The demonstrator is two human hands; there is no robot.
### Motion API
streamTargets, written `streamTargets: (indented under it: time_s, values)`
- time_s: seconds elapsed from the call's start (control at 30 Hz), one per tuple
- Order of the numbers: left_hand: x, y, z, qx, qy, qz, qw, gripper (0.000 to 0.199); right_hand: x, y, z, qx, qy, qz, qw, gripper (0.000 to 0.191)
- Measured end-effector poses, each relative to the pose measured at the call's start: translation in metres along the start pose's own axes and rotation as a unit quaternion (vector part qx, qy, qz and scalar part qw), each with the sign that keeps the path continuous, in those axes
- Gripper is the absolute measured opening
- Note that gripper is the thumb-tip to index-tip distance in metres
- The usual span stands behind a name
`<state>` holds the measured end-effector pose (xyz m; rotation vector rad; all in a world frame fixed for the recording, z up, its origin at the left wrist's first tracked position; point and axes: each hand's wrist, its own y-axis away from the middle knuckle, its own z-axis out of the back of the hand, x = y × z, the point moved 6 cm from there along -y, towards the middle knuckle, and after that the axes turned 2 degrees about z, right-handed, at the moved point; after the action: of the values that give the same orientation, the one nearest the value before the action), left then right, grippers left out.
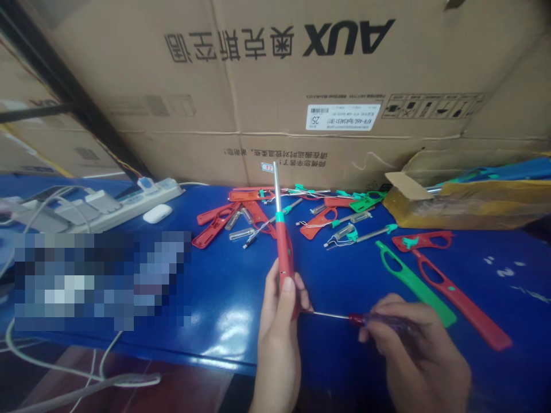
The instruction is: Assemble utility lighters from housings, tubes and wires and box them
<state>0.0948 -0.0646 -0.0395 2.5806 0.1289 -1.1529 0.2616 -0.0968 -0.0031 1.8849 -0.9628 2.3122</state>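
My left hand (279, 312) is wrapped around a red long-nosed lighter (284, 249), held upright with its metal tube pointing up and a green collar at the tube's base. In my right hand (413, 338) is a screwdriver (357, 319) with a dark red and purple handle. Its thin shaft runs left, and its tip meets the lower side of the lighter beside my left fingers; the exact contact point is hidden. Right of the lighter lie a green lighter (415, 281) and another red lighter (465, 301).
Red casing halves (215, 226), clear fuel tanks (241, 233) and metal tubes with wires (372, 234) lie on the blue table (224, 287). A cardboard box (465, 203) stands right, a power strip (124, 212) and white earbud case (157, 214) left. Large cartons (267, 115) rise behind.
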Motion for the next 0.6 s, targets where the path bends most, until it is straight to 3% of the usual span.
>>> streamTargets:
  time_s: [0.1, 0.23, 0.43, 0.6]
  values:
    - [-0.003, 0.004, -0.003, -0.005, -0.005, 0.000, 1.000, 0.040, 0.006, 0.001, -0.009, 0.031, -0.041, 0.005, 0.999, 0.007]
    - [-0.003, 0.008, -0.003, -0.006, -0.010, 0.021, 1.000, 0.037, 0.010, 0.003, -0.015, 0.089, -0.094, 0.015, 0.992, 0.019]
    - [0.000, 0.006, 0.000, -0.014, 0.008, 0.028, 0.999, 0.044, 0.009, 0.003, -0.017, 0.221, -0.218, 0.043, 0.950, 0.040]
    - [0.003, -0.001, 0.001, -0.006, 0.013, 0.022, 1.000, 0.053, 0.008, 0.005, -0.011, 0.090, -0.126, 0.015, 0.988, 0.034]
